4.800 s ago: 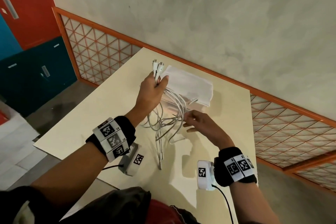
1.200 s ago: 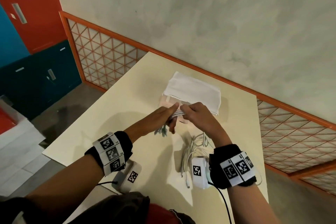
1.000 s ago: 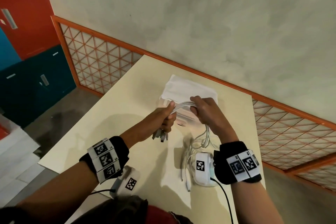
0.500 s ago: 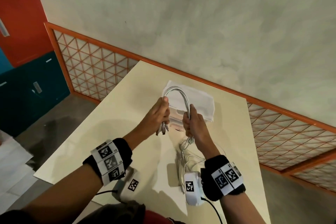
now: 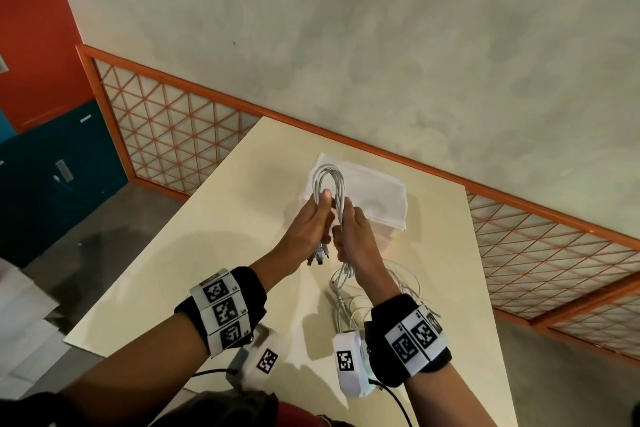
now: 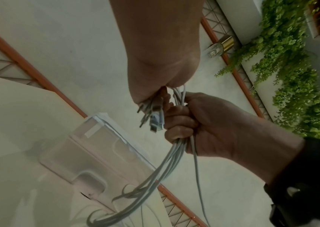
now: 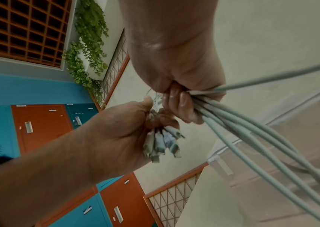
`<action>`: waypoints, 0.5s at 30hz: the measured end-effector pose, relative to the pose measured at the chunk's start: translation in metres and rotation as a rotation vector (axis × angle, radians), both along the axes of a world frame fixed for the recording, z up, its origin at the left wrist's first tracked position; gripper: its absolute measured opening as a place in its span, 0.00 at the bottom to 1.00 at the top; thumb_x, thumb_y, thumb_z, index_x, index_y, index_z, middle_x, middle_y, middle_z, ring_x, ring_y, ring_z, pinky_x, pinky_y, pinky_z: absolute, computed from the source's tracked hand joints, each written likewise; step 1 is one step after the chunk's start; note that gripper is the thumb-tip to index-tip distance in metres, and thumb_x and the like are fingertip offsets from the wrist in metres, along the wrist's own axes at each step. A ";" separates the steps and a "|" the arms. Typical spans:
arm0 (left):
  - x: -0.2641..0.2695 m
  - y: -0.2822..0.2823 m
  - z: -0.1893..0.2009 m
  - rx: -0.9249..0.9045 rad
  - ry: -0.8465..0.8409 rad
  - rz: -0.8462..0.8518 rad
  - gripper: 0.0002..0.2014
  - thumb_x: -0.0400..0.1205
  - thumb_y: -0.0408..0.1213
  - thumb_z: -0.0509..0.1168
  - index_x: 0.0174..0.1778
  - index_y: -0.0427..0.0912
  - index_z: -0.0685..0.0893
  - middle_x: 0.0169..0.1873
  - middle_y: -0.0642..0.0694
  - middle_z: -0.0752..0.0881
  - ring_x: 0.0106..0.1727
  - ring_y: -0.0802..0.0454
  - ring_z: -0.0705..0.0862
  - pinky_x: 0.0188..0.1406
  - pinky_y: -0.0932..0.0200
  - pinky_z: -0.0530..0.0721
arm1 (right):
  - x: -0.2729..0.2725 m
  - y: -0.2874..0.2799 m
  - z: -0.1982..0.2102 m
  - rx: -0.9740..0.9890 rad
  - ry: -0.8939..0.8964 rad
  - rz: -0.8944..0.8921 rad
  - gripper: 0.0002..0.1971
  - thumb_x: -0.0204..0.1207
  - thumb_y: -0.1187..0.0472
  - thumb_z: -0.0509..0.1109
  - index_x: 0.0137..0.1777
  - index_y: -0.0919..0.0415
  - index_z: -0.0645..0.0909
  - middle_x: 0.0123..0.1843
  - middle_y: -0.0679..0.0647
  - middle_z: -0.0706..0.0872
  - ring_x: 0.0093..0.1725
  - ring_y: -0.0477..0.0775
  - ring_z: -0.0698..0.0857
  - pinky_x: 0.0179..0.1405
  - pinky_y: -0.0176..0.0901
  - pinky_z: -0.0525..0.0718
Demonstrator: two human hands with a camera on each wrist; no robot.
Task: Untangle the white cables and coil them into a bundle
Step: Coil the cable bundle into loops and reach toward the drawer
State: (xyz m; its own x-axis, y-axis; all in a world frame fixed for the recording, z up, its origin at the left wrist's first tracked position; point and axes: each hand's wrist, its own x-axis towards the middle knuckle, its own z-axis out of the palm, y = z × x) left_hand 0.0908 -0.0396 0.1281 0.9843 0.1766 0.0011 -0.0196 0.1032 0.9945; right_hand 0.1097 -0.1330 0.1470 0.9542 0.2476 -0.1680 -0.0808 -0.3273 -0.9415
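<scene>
Over the table [image 5: 214,253], left hand [image 5: 308,229] and right hand [image 5: 356,236] both clench the white cables [image 5: 329,180].

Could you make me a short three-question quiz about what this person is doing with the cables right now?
1. True or false: the plug ends stick out below the left hand.
2. Where is the arch of the white cables? A) flat on the table B) raised above both fists C) inside the clear box
3. Fill in: the right hand grips the strands, and the slack trails down to the ____.

Key: 1 true. 2 B. 3 table, where loose cable still lies near the right wrist.
</scene>
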 end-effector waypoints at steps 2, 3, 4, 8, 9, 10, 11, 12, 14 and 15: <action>-0.002 -0.001 0.001 0.038 -0.029 -0.057 0.17 0.87 0.50 0.50 0.42 0.42 0.74 0.25 0.52 0.70 0.23 0.59 0.70 0.26 0.63 0.72 | 0.000 0.001 -0.003 -0.018 -0.016 -0.020 0.19 0.85 0.44 0.48 0.48 0.62 0.67 0.30 0.52 0.74 0.22 0.45 0.71 0.18 0.36 0.67; -0.003 -0.001 0.001 0.043 -0.038 -0.074 0.16 0.87 0.49 0.52 0.41 0.41 0.73 0.23 0.52 0.70 0.23 0.58 0.70 0.25 0.63 0.71 | -0.001 0.001 -0.004 -0.021 -0.032 -0.019 0.19 0.85 0.45 0.48 0.49 0.62 0.67 0.31 0.53 0.75 0.22 0.44 0.72 0.18 0.34 0.68; -0.003 -0.001 0.002 0.039 -0.043 -0.077 0.15 0.87 0.47 0.53 0.40 0.40 0.72 0.22 0.52 0.69 0.22 0.58 0.69 0.24 0.63 0.70 | -0.001 0.001 -0.005 -0.015 -0.048 -0.017 0.18 0.86 0.46 0.48 0.49 0.62 0.66 0.32 0.54 0.75 0.21 0.42 0.73 0.17 0.32 0.69; -0.002 -0.002 -0.002 0.054 -0.043 -0.035 0.16 0.86 0.45 0.56 0.37 0.37 0.72 0.16 0.56 0.67 0.18 0.59 0.68 0.22 0.63 0.70 | -0.002 0.002 -0.013 -0.033 -0.135 -0.029 0.13 0.87 0.52 0.48 0.46 0.61 0.63 0.35 0.52 0.74 0.22 0.38 0.77 0.17 0.29 0.70; -0.001 -0.003 -0.006 0.073 -0.035 -0.012 0.18 0.86 0.46 0.56 0.38 0.36 0.73 0.16 0.56 0.68 0.18 0.58 0.69 0.21 0.62 0.71 | -0.001 0.002 -0.016 -0.068 -0.178 -0.031 0.12 0.87 0.54 0.49 0.45 0.61 0.63 0.35 0.52 0.75 0.27 0.44 0.79 0.18 0.29 0.71; 0.000 -0.004 -0.010 0.094 -0.023 0.013 0.20 0.86 0.48 0.56 0.37 0.34 0.74 0.15 0.55 0.70 0.18 0.56 0.70 0.20 0.60 0.72 | -0.001 0.002 -0.019 -0.095 -0.218 -0.032 0.11 0.87 0.55 0.49 0.46 0.62 0.62 0.35 0.51 0.76 0.31 0.50 0.80 0.20 0.30 0.73; 0.001 -0.006 -0.015 0.117 -0.010 0.035 0.21 0.86 0.49 0.56 0.37 0.35 0.75 0.14 0.55 0.72 0.19 0.54 0.71 0.21 0.59 0.71 | -0.003 0.002 -0.021 -0.112 -0.246 -0.033 0.11 0.87 0.57 0.49 0.47 0.63 0.62 0.35 0.51 0.77 0.33 0.52 0.80 0.21 0.30 0.74; 0.002 -0.007 -0.018 0.129 0.000 0.048 0.21 0.86 0.50 0.56 0.35 0.37 0.76 0.15 0.54 0.72 0.20 0.51 0.72 0.22 0.58 0.71 | -0.005 0.002 -0.022 -0.125 -0.270 -0.026 0.10 0.87 0.57 0.49 0.48 0.63 0.62 0.34 0.51 0.78 0.32 0.53 0.80 0.21 0.31 0.74; 0.004 -0.007 -0.019 0.109 0.018 0.043 0.20 0.86 0.48 0.55 0.32 0.39 0.72 0.18 0.50 0.70 0.20 0.52 0.70 0.22 0.58 0.70 | -0.007 0.000 -0.021 -0.143 -0.336 0.017 0.10 0.87 0.58 0.48 0.47 0.63 0.63 0.31 0.54 0.78 0.28 0.54 0.79 0.21 0.37 0.73; 0.004 -0.005 -0.017 0.077 0.033 0.036 0.20 0.87 0.46 0.55 0.31 0.40 0.71 0.18 0.50 0.69 0.19 0.55 0.69 0.22 0.59 0.70 | -0.007 -0.002 -0.020 -0.174 -0.380 0.056 0.10 0.87 0.59 0.48 0.46 0.63 0.63 0.31 0.57 0.79 0.28 0.58 0.79 0.25 0.44 0.76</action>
State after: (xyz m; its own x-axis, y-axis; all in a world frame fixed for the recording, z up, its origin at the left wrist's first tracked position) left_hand 0.0952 -0.0450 0.1107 0.9771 0.2120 -0.0164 0.0110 0.0264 0.9996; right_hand 0.1029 -0.1354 0.1266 0.9423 0.2999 0.1491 0.2837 -0.4783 -0.8311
